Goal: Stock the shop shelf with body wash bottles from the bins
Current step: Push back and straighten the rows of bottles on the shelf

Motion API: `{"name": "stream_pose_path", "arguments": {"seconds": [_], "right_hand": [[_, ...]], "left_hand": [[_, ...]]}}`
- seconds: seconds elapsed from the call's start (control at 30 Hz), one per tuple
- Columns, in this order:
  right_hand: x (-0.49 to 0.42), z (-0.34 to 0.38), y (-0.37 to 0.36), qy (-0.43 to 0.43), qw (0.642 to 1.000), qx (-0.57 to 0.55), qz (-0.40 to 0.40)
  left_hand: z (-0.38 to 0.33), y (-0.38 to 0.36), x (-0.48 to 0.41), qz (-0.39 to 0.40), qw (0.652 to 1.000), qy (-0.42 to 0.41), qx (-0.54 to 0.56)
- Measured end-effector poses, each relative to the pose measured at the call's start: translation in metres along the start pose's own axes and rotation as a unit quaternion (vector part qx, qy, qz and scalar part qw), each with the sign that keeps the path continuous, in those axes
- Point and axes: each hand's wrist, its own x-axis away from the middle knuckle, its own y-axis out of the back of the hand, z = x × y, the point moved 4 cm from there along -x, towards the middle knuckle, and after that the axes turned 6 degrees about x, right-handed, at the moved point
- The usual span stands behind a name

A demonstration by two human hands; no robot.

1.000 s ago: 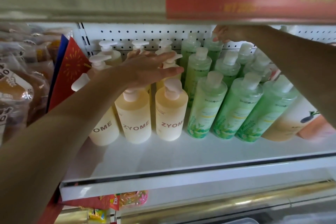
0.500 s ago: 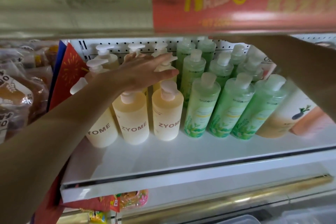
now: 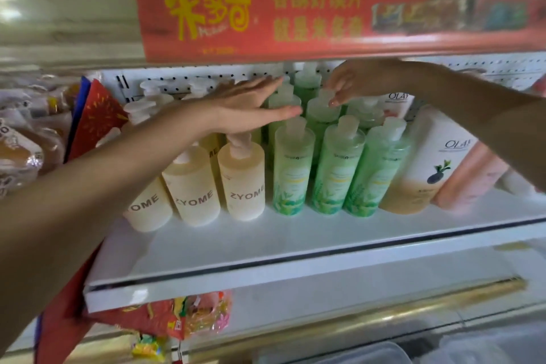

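On the white shelf (image 3: 266,248) stand rows of pale yellow ZYOME pump bottles (image 3: 242,177) on the left and green body wash bottles (image 3: 336,168) in the middle. My left hand (image 3: 248,106) stretches flat, fingers straight, above the pumps of the yellow bottles, its fingertips reaching the green rows. My right hand (image 3: 354,83) hangs over the second-row green bottle (image 3: 322,115), fingertips curled down onto its cap. The rear bottles are partly hidden behind both hands.
White and pink OLAY bottles (image 3: 428,162) lean at the right of the green rows. A red banner (image 3: 325,9) fronts the shelf above. Bagged snacks (image 3: 20,151) and a red card (image 3: 97,115) sit at the left. Packets (image 3: 201,313) hang below the shelf.
My right hand has come forward from the back row to the cap of a second-row green bottle. My left hand slid rightward over the yellow pumps. The view tilted upward.
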Motion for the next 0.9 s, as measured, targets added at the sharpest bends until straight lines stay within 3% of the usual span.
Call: {"name": "stream_pose_path", "arguments": {"seconds": [0.37,0.9], "right_hand": [[-0.014,0.004,-0.004,0.031,0.996,-0.018,-0.079],[-0.039,0.003,-0.006,-0.002,0.999,-0.011,-0.040]], "left_hand": [[-0.011,-0.007,-0.026,0.069,0.998,-0.003,-0.004],[-0.017,-0.007,-0.022,0.063,0.998,0.008,-0.027]]}}
